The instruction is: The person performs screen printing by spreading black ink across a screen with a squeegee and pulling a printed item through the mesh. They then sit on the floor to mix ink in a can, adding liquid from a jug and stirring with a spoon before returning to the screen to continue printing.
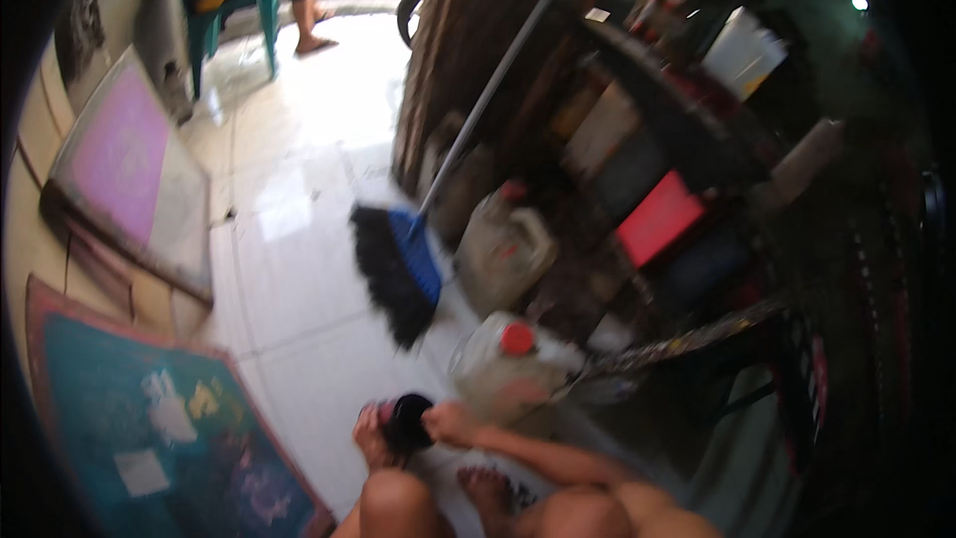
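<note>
Low in the view, my left hand (372,430) grips a small black object with reddish patches (406,421) from its left side, fingers curled. My right hand (450,424) is closed at its right side; exactly what the object is cannot be made out. A cloudy plastic jerrycan (508,379) with a red cap stands just beyond my right hand. My bare knees and a foot show below the hands.
A broom (396,269) leans amid the white tiled floor (279,309). Painted boards (129,418) lean at left. Another jerrycan (498,259) and a cluttered dark shelf with a red box (657,219) stand at right. A person's leg (304,10) shows by a green chair (267,20).
</note>
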A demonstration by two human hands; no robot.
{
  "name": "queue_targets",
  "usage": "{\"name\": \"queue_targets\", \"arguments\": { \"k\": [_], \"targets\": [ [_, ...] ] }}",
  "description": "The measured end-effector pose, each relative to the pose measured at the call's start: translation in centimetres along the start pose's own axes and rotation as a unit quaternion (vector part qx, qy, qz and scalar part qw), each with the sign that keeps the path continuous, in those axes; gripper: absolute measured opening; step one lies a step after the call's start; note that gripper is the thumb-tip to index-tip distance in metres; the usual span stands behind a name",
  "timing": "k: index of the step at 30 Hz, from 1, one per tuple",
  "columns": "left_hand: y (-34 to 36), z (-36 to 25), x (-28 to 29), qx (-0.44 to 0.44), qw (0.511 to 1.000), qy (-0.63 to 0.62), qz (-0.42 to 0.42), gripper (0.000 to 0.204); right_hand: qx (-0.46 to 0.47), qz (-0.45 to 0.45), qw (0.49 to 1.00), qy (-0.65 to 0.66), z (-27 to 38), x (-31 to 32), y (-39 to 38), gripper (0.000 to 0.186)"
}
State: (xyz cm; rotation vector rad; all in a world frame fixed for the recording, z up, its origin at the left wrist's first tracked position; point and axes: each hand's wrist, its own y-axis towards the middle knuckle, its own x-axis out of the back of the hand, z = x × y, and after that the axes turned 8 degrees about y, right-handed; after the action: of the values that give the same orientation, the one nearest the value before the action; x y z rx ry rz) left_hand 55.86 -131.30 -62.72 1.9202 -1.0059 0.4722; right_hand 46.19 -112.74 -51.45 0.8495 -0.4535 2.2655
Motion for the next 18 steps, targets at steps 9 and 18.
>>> {"name": "queue_targets", "arguments": {
  "k": [9, 18],
  "targets": [
    [0.6, -1.7, 3.5, 0.058, 0.991, -0.029, 0.118, 0.107, -0.011, -0.030, 0.999, 0.023, 3.3, 2.1, 0.5, 0.017],
    [0.8, -2.6, 3.1, 0.076, 0.991, 0.002, 0.109, 0.113, -0.029, -0.008, 0.999, -0.013, 3.9, 2.3, 0.4, 0.024]
  ]
}}
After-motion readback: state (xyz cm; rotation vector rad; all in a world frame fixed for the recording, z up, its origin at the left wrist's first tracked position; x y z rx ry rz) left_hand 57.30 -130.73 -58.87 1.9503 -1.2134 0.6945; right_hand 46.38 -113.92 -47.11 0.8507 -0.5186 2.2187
